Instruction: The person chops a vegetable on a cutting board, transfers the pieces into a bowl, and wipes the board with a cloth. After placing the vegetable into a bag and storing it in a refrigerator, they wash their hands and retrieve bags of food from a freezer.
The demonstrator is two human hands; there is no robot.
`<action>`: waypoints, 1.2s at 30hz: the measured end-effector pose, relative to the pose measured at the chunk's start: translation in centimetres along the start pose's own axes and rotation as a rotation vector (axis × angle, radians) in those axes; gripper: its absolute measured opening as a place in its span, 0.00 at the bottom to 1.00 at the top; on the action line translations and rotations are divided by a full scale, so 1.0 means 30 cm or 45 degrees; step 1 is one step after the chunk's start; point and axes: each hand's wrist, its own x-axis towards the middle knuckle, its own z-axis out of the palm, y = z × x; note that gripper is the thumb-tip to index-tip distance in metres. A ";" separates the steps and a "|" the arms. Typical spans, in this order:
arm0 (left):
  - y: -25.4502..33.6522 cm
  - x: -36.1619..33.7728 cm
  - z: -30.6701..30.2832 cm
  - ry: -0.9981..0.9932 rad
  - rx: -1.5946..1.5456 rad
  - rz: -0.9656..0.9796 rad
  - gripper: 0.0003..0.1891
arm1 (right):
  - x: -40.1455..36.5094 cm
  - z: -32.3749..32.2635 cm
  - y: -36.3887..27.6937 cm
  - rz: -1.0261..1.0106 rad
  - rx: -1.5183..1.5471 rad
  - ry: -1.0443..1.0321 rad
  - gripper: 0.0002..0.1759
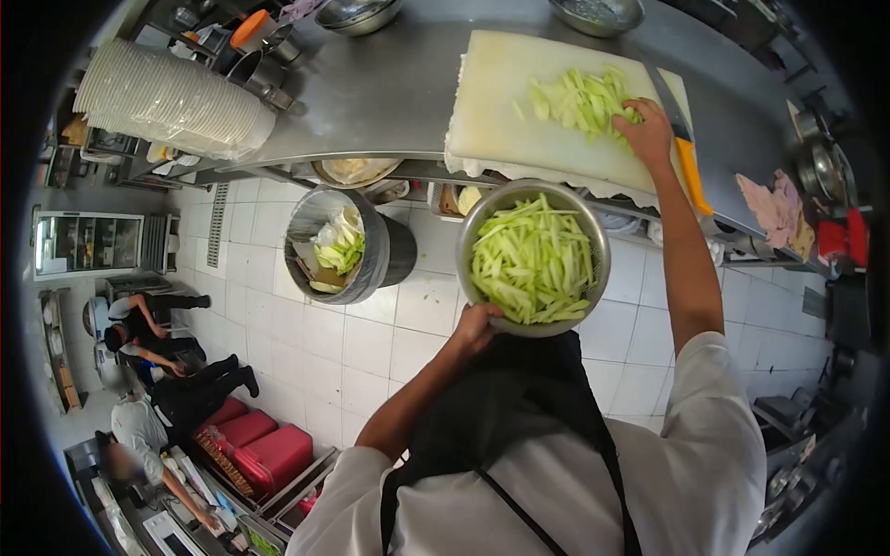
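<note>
My left hand [477, 326] grips the near-left rim of a round metal bowl [601, 264], held in front of my apron below the counter's edge. Pale green sticks that look like celery [533, 258] fill the bowl. Up on the white cutting board [501, 102], my right hand [646, 132] has its fingers curled onto the right end of a pile of celery sticks [582, 97]; the fingertips are partly hidden. Just right of that hand lies a knife with a yellow handle [691, 171], its blade along the board's right side.
A lined trash bin [357, 278] with green scraps stands on the floor left of the bowl. The steel counter [389, 102] bears stacked white containers [167, 97], metal bowls [357, 14] and a pink cloth [774, 208]. Two people [139, 422] are at the lower left, near red bins [269, 454].
</note>
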 end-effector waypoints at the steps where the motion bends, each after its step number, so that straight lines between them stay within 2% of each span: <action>1: -0.016 0.036 0.017 -0.018 0.009 -0.017 0.26 | -0.027 -0.004 0.000 -0.023 0.035 0.016 0.22; 3: -0.030 0.104 0.047 -0.058 0.035 -0.045 0.26 | -0.076 -0.011 -0.014 -0.069 0.106 0.057 0.21; 6: -0.004 0.131 0.098 -0.065 0.118 -0.134 0.26 | -0.161 -0.054 -0.105 0.029 0.217 -0.056 0.20; 10: -0.012 0.175 0.128 -0.102 0.009 -0.074 0.23 | -0.358 -0.064 -0.261 -0.001 0.193 -0.013 0.20; 13: 0.006 0.166 0.116 -0.136 0.023 -0.070 0.22 | -0.461 -0.087 -0.371 0.041 0.322 -0.071 0.19; 16: 0.012 0.167 0.091 -0.134 0.054 -0.086 0.22 | -0.401 -0.075 -0.363 0.152 0.361 0.025 0.18; 17: 0.010 0.173 0.081 -0.130 0.038 -0.092 0.22 | -0.345 -0.067 -0.341 0.083 0.267 0.096 0.19; 20: 0.006 0.183 0.075 -0.035 -0.025 -0.067 0.20 | -0.174 0.010 -0.233 0.142 0.299 0.211 0.22; 23: 0.019 0.186 0.079 0.020 -0.033 -0.058 0.20 | 0.008 0.035 -0.155 0.200 0.192 0.199 0.29; 26: 0.061 0.160 0.112 -0.002 -0.007 -0.044 0.23 | 0.148 0.107 -0.071 0.053 0.094 0.168 0.34; 29: 0.076 0.149 0.129 -0.036 -0.005 -0.018 0.24 | 0.191 0.132 -0.083 0.035 0.005 -0.060 0.36; 32: 0.063 0.165 0.110 -0.031 -0.008 -0.037 0.24 | 0.186 0.156 -0.022 -0.031 0.174 -0.254 0.31; 36: 0.045 0.190 0.086 -0.103 -0.019 -0.028 0.25 | 0.090 0.102 -0.050 -0.013 0.300 -0.265 0.25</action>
